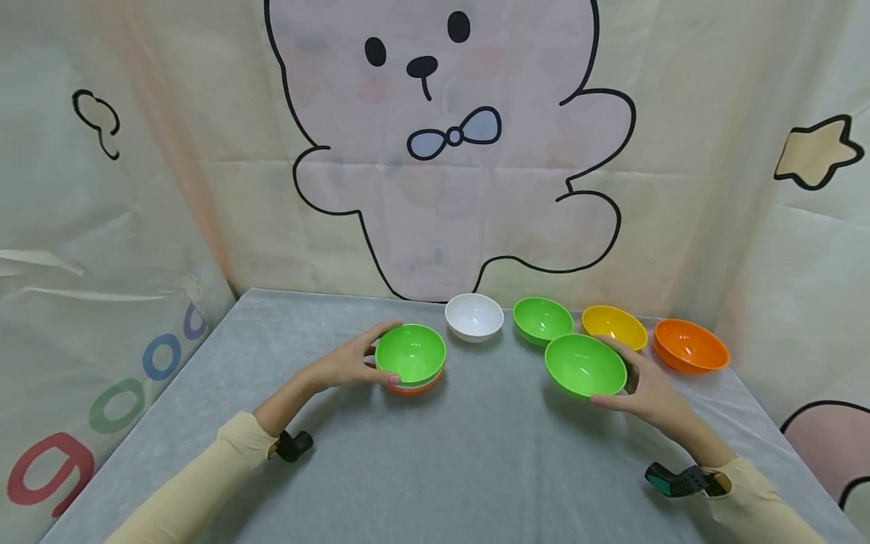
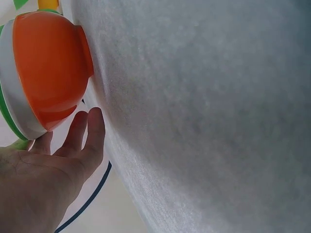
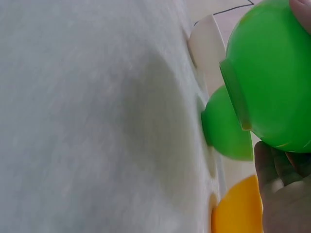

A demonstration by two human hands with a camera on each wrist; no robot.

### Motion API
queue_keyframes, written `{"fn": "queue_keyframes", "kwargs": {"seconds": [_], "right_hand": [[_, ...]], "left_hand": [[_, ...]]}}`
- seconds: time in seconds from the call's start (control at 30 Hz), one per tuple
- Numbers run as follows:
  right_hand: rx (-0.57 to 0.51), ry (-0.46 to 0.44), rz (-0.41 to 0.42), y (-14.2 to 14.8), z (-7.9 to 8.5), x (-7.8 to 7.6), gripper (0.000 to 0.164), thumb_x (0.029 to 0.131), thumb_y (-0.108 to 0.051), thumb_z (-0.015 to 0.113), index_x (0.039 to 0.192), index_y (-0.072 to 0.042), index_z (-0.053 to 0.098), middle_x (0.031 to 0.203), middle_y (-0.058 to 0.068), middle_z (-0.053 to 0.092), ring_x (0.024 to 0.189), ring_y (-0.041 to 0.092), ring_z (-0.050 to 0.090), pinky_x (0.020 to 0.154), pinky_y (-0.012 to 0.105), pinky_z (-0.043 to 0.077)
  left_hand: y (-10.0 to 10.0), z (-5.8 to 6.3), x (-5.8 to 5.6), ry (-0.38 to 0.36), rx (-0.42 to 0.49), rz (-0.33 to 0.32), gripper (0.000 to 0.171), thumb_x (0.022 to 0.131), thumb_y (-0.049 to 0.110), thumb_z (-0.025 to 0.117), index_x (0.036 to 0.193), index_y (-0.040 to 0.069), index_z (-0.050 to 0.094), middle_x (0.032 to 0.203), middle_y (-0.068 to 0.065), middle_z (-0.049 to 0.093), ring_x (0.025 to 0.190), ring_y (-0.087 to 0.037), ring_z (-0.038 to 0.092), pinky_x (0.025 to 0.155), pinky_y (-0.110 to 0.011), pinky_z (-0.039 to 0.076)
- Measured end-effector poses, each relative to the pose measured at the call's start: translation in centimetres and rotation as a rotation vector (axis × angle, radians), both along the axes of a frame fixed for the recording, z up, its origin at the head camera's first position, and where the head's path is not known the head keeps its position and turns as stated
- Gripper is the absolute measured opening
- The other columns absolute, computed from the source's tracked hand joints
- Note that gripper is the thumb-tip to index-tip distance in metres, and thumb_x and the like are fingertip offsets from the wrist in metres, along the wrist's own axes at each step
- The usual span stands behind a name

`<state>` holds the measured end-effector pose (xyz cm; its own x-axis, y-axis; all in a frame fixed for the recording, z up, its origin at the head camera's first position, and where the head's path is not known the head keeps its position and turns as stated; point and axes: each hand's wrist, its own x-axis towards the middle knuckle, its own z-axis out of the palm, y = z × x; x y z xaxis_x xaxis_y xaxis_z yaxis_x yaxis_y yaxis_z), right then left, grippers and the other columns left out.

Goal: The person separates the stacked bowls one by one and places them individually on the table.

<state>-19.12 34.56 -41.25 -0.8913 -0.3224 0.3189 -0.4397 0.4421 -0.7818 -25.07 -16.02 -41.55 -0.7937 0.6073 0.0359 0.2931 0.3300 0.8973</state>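
My left hand (image 1: pixel 347 363) holds the side of a stack of bowls, thumb at the near side and forefinger at the far rim. A green bowl (image 1: pixel 411 353) is on top, a white bowl (image 2: pixel 18 82) shows as a band beneath it, and an orange bowl (image 2: pixel 53 63) forms the bottom, its foot at the table. My right hand (image 1: pixel 649 393) grips another green bowl (image 1: pixel 584 366) by its right side, thumb near the front rim. In the right wrist view that bowl is raised off the cloth, slightly tilted, with its shadow below.
Along the back of the grey cloth-covered table (image 1: pixel 469 468) stand a white bowl (image 1: pixel 474 317), a green bowl (image 1: pixel 542 320), a yellow bowl (image 1: pixel 615 326) and an orange bowl (image 1: pixel 691 346). A printed curtain (image 1: pixel 680 189) hangs close behind and at both sides.
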Motion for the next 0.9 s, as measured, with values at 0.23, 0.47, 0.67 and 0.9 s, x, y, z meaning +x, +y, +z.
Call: {"fn": "queue_keyframes", "kwargs": {"seconds": [0.23, 0.47, 0.67, 0.9], "right_hand": [[0.049, 0.027, -0.05, 1.6, 0.1, 0.9, 0.09, 0.076, 0.005, 0.086, 0.153, 0.0, 0.039, 0.134, 0.012, 0.051, 0.111, 0.007, 0.051, 0.087, 0.014, 0.047], [0.064, 0.013, -0.103, 3.5, -0.3, 1.5, 0.089, 0.077, 0.004, 0.086, 0.153, -0.001, 0.04, 0.14, 0.005, 0.049, 0.115, 0.003, 0.049, 0.087, 0.012, 0.046], [0.085, 0.012, -0.132, 4.9, -0.6, 2.0, 0.088, 0.079, 0.003, 0.086, 0.153, 0.001, 0.038, 0.145, 0.002, 0.046, 0.118, 0.0, 0.045, 0.088, 0.009, 0.043], [0.096, 0.005, -0.143, 6.0, -0.6, 2.8, 0.087, 0.079, 0.005, 0.084, 0.154, -0.001, 0.038, 0.146, -0.012, 0.045, 0.12, -0.002, 0.043, 0.087, 0.009, 0.042]], "left_hand": [[0.0, 0.0, -0.1, -0.008, 0.005, 0.0, 0.093, 0.087, 0.024, 0.082, 0.161, 0.019, 0.025, 0.153, -0.015, 0.035, 0.13, -0.043, 0.048, 0.098, -0.048, 0.048], [0.0, -0.1, 0.0, -0.027, 0.003, 0.002, 0.093, 0.088, 0.025, 0.082, 0.161, 0.021, 0.025, 0.153, -0.013, 0.035, 0.129, -0.043, 0.049, 0.098, -0.049, 0.048], [0.0, -0.2, -0.1, -0.027, -0.008, 0.007, 0.093, 0.088, 0.026, 0.082, 0.161, 0.022, 0.024, 0.155, -0.014, 0.032, 0.13, -0.045, 0.047, 0.097, -0.049, 0.049], [0.0, -0.1, 0.1, -0.024, -0.013, 0.007, 0.093, 0.088, 0.026, 0.081, 0.162, 0.022, 0.024, 0.156, -0.013, 0.032, 0.129, -0.045, 0.048, 0.098, -0.049, 0.048]]}}
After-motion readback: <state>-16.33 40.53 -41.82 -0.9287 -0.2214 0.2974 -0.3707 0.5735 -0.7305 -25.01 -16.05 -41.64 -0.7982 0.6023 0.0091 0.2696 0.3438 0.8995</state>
